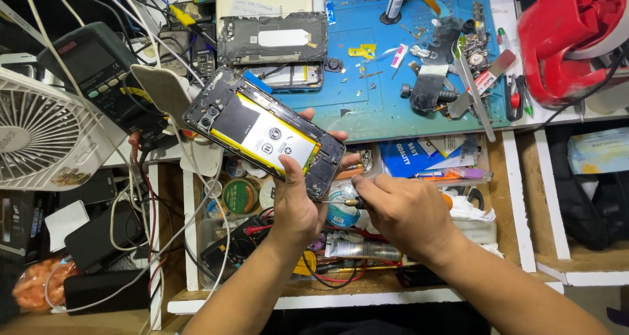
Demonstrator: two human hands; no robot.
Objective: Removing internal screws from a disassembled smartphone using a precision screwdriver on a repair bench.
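Clamping left hand [295, 207] fingers around opened phone [264, 132]; right hand [400, 210] fingers pinch screwdriver [347, 202].

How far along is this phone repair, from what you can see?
Done: the phone is already opened, battery exposed, and a separate back cover lies on the blue mat. In hand: the left hand holds the phone while the right hand brings a small screwdriver to its lower edge. Left: the phone remains uncovered.
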